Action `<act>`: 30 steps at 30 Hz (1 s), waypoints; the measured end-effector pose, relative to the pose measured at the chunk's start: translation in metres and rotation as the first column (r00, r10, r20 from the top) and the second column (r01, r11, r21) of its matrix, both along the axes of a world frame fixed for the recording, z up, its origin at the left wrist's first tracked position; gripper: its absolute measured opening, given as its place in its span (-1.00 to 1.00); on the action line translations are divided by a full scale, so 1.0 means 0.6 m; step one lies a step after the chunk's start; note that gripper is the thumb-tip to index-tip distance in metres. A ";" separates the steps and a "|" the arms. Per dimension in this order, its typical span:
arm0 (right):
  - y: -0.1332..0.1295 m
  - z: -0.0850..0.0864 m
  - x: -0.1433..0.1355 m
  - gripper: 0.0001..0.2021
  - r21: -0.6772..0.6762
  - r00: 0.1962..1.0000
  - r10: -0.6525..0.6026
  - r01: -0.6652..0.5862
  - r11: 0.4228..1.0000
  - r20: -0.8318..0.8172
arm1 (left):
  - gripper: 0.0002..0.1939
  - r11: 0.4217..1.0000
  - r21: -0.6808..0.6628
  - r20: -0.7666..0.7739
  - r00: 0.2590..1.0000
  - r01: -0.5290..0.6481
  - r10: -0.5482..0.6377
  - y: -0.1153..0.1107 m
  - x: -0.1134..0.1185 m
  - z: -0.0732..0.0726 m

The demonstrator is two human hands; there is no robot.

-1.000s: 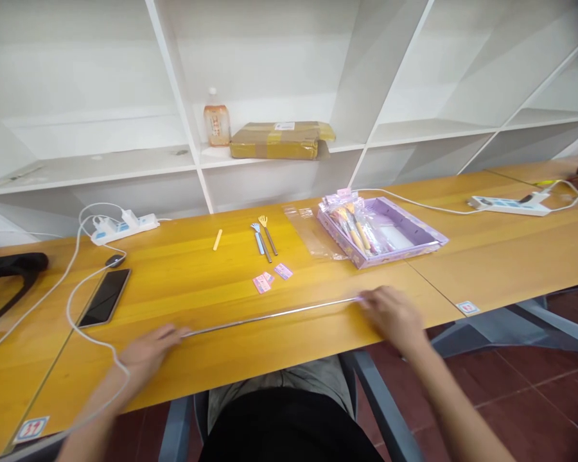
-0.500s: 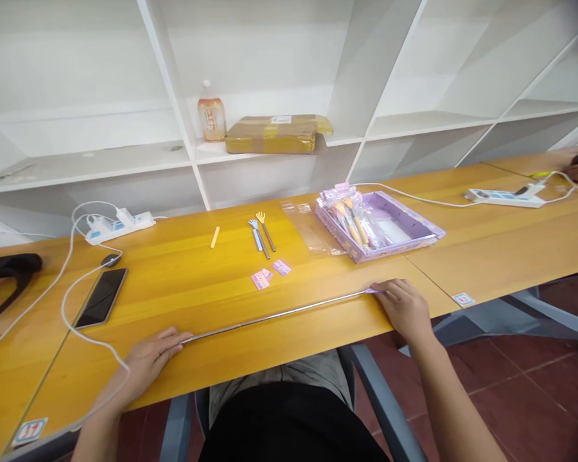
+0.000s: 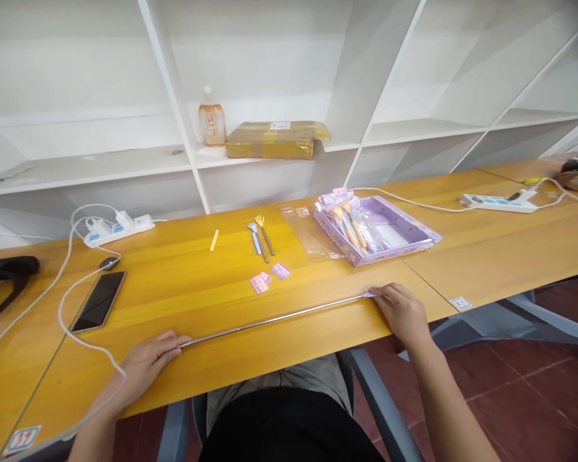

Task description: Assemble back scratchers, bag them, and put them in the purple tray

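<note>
A long, thin metal telescopic back scratcher (image 3: 274,317) stretches across the front of the table, drawn out to its length. Its left end sits between the closed fingers of my left hand (image 3: 151,359). At the other end, my right hand (image 3: 402,311) pinches a small purple part, mostly covered by the fingers. Beyond the rod lie a blue hand-headed back scratcher (image 3: 259,242) and a yellow hand-headed one (image 3: 264,234), both short, side by side. Nearer to me are several pink and purple cards (image 3: 259,283). A short yellow stick (image 3: 214,240) lies to their left.
A purple box (image 3: 395,255) holds bagged back scratchers, with a clear plastic bag (image 3: 308,234) beside it. At left are a phone (image 3: 99,301), a power strip (image 3: 120,230) and a white cable crossing my left forearm. Another power strip (image 3: 498,203) lies right. Shelves hold a bottle (image 3: 212,122) and a carton (image 3: 274,141).
The view has tilted slightly, so everything sits a little lower. Both hands keep their hold on the extended back scratcher, with no clear movement of it over the table.
</note>
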State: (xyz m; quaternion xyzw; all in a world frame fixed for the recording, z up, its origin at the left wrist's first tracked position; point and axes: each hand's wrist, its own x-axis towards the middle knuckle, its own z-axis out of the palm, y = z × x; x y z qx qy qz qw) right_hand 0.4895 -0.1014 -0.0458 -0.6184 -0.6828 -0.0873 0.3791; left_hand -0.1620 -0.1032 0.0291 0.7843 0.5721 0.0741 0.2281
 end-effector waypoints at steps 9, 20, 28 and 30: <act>-0.001 0.012 -0.007 -0.86 -0.027 0.999 0.004 -0.003 1.000 0.050 | -0.55 1.000 -0.019 0.029 1.000 0.002 -0.002 0.012 -0.002 -0.002; 0.010 0.024 -0.010 -0.87 -0.006 0.984 0.102 -0.102 0.995 0.147 | -0.58 0.989 0.104 -0.072 0.993 0.106 -0.099 -0.016 0.035 0.002; -0.016 0.052 -0.314 -0.75 -0.002 0.876 0.399 -0.414 0.910 0.271 | -0.59 0.870 0.413 -0.064 0.961 0.270 -0.268 -0.035 0.299 -0.054; -0.028 0.056 -0.367 -0.74 -0.027 0.892 0.368 -0.375 0.927 0.261 | -0.61 0.853 0.453 -0.083 0.965 0.259 -0.249 -0.038 0.326 -0.065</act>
